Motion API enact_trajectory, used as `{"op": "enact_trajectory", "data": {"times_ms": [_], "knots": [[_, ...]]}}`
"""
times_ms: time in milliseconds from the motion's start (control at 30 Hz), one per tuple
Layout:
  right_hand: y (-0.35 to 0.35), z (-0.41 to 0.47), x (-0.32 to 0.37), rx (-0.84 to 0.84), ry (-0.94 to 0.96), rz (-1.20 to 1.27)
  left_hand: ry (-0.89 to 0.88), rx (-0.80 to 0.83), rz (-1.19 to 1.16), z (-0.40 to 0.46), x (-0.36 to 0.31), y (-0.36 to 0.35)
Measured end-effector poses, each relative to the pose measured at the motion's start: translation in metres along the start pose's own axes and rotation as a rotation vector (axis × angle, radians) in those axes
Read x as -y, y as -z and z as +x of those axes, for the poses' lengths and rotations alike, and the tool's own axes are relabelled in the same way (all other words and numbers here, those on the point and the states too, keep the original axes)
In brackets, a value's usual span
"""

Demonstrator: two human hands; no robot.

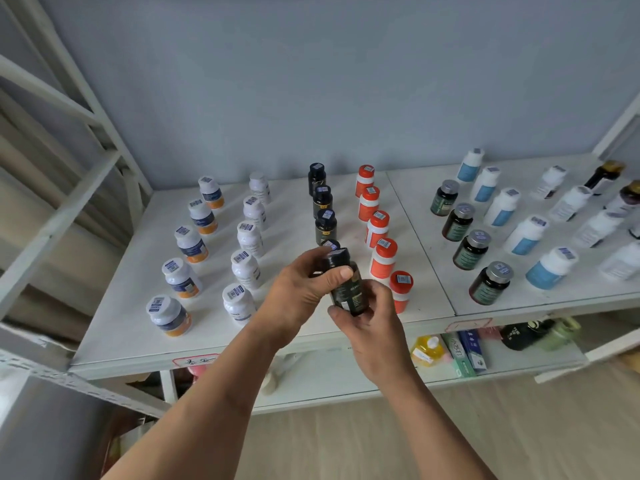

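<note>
Wide bare shelf lane between white bottles and black bottles; orange bottles close right, gap seemingly narrower.

The black bottle bears yellow print. At nine o'clock, white bottles carry navy and orange bands; at three o'clock, orange-red bottles have white bands. The shelf is white.

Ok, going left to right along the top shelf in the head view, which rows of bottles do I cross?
Orange-and-navy labelled white bottles → plain white bottles → black bottles, in line with them the held black bottle → orange-capped bottles → grey-capped dark bottles → blue-labelled white bottles → pale-labelled white bottles → gold-capped dark bottles.
</note>
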State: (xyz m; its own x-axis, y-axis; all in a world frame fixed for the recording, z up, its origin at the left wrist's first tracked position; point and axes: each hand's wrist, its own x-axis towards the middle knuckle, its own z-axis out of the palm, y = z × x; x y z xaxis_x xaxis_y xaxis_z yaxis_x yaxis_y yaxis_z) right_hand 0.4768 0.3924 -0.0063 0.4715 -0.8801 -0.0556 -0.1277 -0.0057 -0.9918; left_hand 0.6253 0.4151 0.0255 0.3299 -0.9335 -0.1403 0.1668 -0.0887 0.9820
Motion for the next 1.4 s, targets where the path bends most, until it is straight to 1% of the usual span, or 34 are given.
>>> {"op": "enact_trajectory", "data": {"times_ms": [67, 167, 333, 533, 567, 600, 667, 700, 733, 833, 933, 1000, 1067, 1167, 1267, 1300, 1400], "knots": [[-0.002, 0.000, 0.002, -0.024, 0.011, 0.001, -0.008, 0.003, -0.062, -0.006, -0.002, -0.001], [0.000, -0.002, 0.003, 0.048, 0.000, 0.043, -0.014, 0.018, -0.134, -0.011, -0.006, 0.004], [-0.004, 0.000, 0.000, 0.014, 0.021, -0.055, -0.018, 0.016, -0.080, -0.017, -0.007, 0.007], [0.000, 0.018, -0.003, 0.100, 0.022, -0.192, -0.012, 0.054, 0.037, -0.017, -0.004, 0.017], [-0.001, 0.022, -0.006, 0.106, 0.017, -0.210, -0.029, 0.036, 0.106, -0.016, -0.003, 0.018], [-0.002, 0.028, -0.011, 0.103, 0.007, -0.228, -0.053, -0.007, 0.224, -0.015, -0.001, 0.019], [-0.004, 0.039, -0.026, 0.097, -0.036, -0.275, -0.115, -0.172, 0.568, -0.010, 0.012, 0.024], [-0.005, 0.044, -0.034, 0.099, -0.064, -0.305, -0.177, -0.255, 0.743, -0.007, 0.021, 0.027], [-0.006, 0.048, -0.042, 0.102, -0.088, -0.335, -0.256, -0.303, 0.898, -0.004, 0.030, 0.031], [-0.012, 0.055, -0.060, 0.093, -0.129, -0.405, -0.478, -0.274, 1.259, 0.002, 0.055, 0.041], [-0.017, 0.056, -0.069, 0.072, -0.148, -0.448, -0.531, -0.232, 1.404, 0.005, 0.064, 0.046], [-0.019, 0.056, -0.072, 0.079, -0.155, -0.484, -0.522, -0.228, 1.421, 0.006, 0.064, 0.047], [-0.019, 0.055, -0.067, 0.104, -0.157, -0.461, -0.491, -0.229, 1.399, 0.008, 0.061, 0.047], [-0.010, 0.054, -0.052, 0.114, -0.169, -0.302, -0.447, -0.255, 1.337, 0.014, 0.057, 0.048], [-0.004, 0.057, -0.024, 0.102, -0.156, -0.123, -0.337, -0.283, 1.210, 0.019, 0.050, 0.047], [-0.004, 0.064, -0.017, 0.091, -0.147, -0.101, -0.295, -0.294, 1.169, 0.022, 0.046, 0.047], [-0.006, 0.094, -0.010, 0.069, -0.153, -0.166, -0.208, -0.319, 1.056, 0.038, 0.038, 0.044]]}}
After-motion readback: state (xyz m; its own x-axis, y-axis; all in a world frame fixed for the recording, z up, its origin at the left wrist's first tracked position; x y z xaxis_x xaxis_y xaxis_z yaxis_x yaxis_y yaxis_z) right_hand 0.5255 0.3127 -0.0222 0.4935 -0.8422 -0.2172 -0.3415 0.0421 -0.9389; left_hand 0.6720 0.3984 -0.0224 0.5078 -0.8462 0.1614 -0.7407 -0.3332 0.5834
